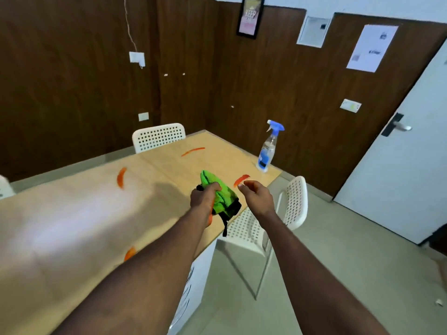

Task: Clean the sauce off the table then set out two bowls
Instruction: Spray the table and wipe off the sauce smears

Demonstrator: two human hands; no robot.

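Observation:
A light wooden table [72,213] carries several orange-red sauce smears: one at the far side [192,151], one on the left [121,177], one near the right edge [241,179] and one close to me [130,253], partly hidden by my left forearm. My left hand [204,197] is shut on a bunched green cloth [217,194] with black trim, held above the table's right part. My right hand [256,193] hovers just right of the cloth, fingers apart and empty. No bowls are in view.
A clear spray bottle [268,151] with a blue trigger stands at the table's far right corner. White perforated chairs stand at the far end [158,136] and at the right side [290,204]. A white door [399,177] is at the right; brown panelled walls run behind.

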